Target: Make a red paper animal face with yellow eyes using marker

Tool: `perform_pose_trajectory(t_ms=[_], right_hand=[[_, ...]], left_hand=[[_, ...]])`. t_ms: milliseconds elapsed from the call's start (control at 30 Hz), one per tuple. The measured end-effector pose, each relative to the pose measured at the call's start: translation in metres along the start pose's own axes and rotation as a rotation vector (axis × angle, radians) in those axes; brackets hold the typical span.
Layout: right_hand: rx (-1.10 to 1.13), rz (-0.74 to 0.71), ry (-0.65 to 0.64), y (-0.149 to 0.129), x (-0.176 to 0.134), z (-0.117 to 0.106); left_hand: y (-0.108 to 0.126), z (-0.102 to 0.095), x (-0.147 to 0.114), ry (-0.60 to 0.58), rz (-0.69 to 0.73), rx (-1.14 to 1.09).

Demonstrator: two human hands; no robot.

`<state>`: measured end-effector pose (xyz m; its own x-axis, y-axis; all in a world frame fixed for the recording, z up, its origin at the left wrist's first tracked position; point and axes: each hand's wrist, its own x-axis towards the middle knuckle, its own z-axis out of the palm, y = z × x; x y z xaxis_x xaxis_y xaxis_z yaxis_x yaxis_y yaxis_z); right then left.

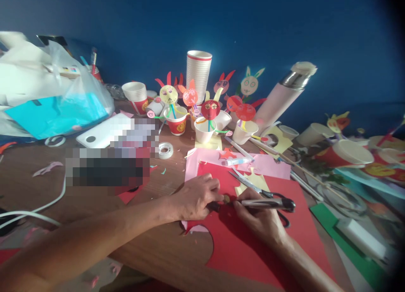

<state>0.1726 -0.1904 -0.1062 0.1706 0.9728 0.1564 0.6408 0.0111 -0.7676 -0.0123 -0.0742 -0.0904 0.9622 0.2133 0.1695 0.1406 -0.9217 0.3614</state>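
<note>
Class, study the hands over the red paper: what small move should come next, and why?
Probably slide the black-handled metal scissors aside with the left hand: their blades lie parted close to the right hand, which holds a slim grey tool with a black end across their handles in this view, so it might snag.

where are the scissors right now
In the head view, right of centre: the scissors lie on the red sheet, partly hidden by the right hand, blades crossing the pale yellow paper.
</note>
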Motion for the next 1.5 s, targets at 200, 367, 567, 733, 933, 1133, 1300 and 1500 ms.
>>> perform_pose_trajectory(t_ms=[200,367,567,733,933,1133,1300,1500], right_hand=[[0.074,0.06,-0.023,0.0,-0.001,0.001],[0.005,0.007,0.008,-0.002,0.0,0.0],[0.066,0.044,0.021,0.001,0.0,0.001],[0.08,0.061,0.025,-0.002,0.001,0.001],[0.103,0.095,0.004,-0.007,0.0,0.004],[0.067,0.067,-0.006,-0.005,0.001,0.002],[0.056,0.012,0.017,-0.003,0.001,0.005],[0.067,0.047,0.024,-0.01,0.003,0.001]], left_hand=[[0.001,-0.001,0.0,-0.005,-0.005,0.0],[0.0,0.0,0.0,0.003,-0.003,0.001],[0.0,0.0,0.0,-0.003,-0.004,0.001],[-0.001,0.001,0.0,0.004,-0.004,0.0],[0.0,-0.001,0.0,-0.007,-0.005,-0.012],[0.0,-0.001,0.001,-0.014,-0.011,-0.012],[-0.001,0.001,0.0,0.01,-0.013,-0.022],[-0.001,0.002,0.0,0.007,-0.005,-0.005]])
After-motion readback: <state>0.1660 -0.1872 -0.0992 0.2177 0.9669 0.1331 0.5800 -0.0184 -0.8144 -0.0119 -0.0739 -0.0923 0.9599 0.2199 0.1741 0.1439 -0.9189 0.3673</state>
